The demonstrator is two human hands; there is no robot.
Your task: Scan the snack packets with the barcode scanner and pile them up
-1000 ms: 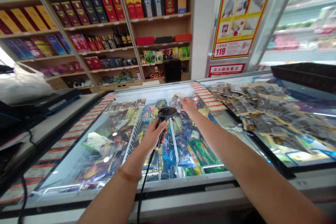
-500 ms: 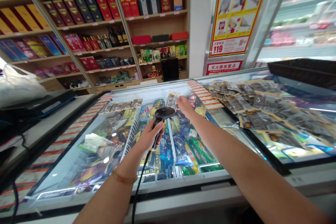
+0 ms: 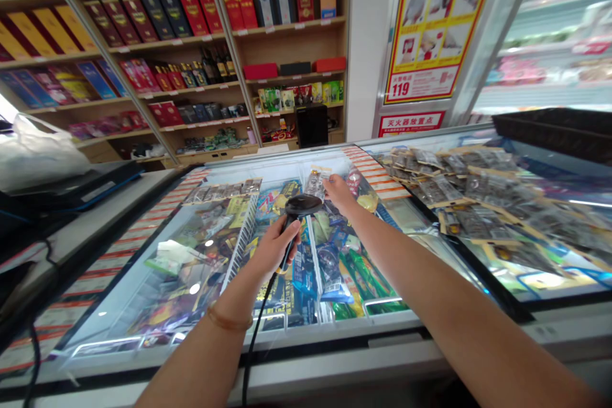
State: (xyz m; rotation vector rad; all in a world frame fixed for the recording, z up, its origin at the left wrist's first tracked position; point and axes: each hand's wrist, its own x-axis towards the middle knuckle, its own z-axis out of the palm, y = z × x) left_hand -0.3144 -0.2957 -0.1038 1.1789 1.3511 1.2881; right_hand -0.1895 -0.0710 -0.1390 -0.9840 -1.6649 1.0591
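My left hand (image 3: 276, 246) is wrapped round the handle of a black barcode scanner (image 3: 304, 204), whose cord runs down past my wrist. Just beyond the scanner head, my right hand (image 3: 338, 194) pinches the right edge of a small clear packet (image 3: 315, 183) with dark contents and a tan header. The packet is over the glass top (image 3: 282, 169) of a chest freezer; whether it touches the glass I cannot tell. Similar packets (image 3: 224, 190) lie in a row on the left, and a large spread of them (image 3: 478, 182) covers the glass on the right.
Under the glass are colourful frozen packages (image 3: 358, 274) and white wire dividers (image 3: 241, 239). A black tray (image 3: 554, 134) stands at the far right. On the left counter sits a white plastic bag (image 3: 38, 150). Shelves of boxes (image 3: 191, 13) and a red poster (image 3: 437, 25) are behind.
The whole view has shifted slightly, so everything appears a little further right. Both hands keep their hold on the scanner and the packet.
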